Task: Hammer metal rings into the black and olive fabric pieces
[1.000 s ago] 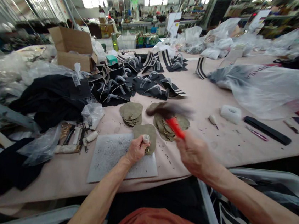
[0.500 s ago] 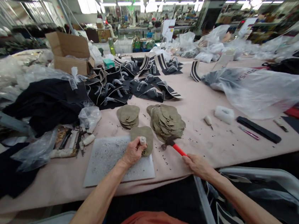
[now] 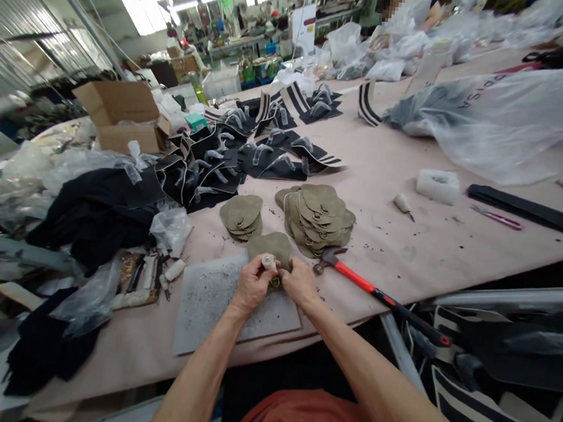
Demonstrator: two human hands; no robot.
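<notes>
My left hand (image 3: 252, 284) grips an upright white-handled tool (image 3: 269, 261); its lower end is hidden by the fingers. Under it lies an olive fabric flap (image 3: 268, 244) with a small metal ring (image 3: 275, 281) near its front edge. The fingers of my right hand (image 3: 301, 281) are closed at the right edge of this flap, beside the left hand. A grey board (image 3: 206, 304) dotted with dark bits is beneath. The hammer (image 3: 355, 277), with red and black handle, lies on the table to the right, its handle past the edge. Behind are a smaller flap stack (image 3: 241, 217) and a bigger one (image 3: 317, 216).
To the right lie an awl (image 3: 403, 206), a white block (image 3: 438, 186), a black strip (image 3: 520, 207) and pink tweezers-like tool (image 3: 497, 217). Black striped pieces (image 3: 267, 159) spread behind. A carton (image 3: 120, 113), plastic bags and dark cloth (image 3: 95, 208) crowd the left.
The right hand has let go of the hammer, which now rests on the table, and has moved left to the flap. The left hand still holds the tool. The view has tilted downward.
</notes>
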